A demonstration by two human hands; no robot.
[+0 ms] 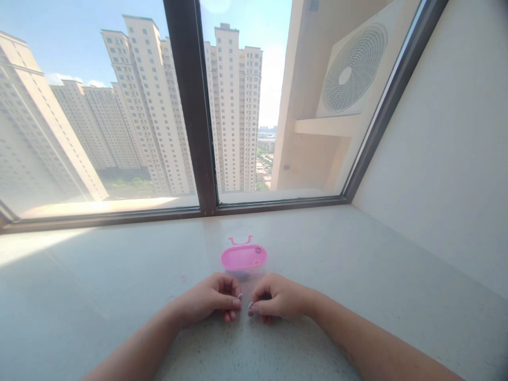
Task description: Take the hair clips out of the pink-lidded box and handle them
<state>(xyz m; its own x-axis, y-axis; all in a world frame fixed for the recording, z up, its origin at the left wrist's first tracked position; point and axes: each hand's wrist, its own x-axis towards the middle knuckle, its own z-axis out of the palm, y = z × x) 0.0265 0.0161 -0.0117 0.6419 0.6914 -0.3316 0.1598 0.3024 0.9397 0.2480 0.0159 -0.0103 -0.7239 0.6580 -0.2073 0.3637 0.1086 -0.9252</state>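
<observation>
My left hand (222, 297) is closed in a pinch on a small whitish hair tie (240, 296), which shows as a thin loop at the fingertips. A short gap away, my right hand (273, 297) pinches another small whitish hair tie (250, 305) between thumb and forefinger. Just beyond both hands lies an oval pink lid (240, 258), with a dark hair tie (257, 250) and an orange-pink one (256, 262) on it. Below the lid's near edge, a clear container with dark contents (242, 274) is partly hidden by my hands.
A curved pink handle (240, 242) lies loose behind the lid. Left of my left hand is a thin pink ring (183, 278), with a fainter one (171, 298) by the wrist. The pale stone sill (377, 275) meets a window frame (206, 209) behind and a white wall (444, 174) at right.
</observation>
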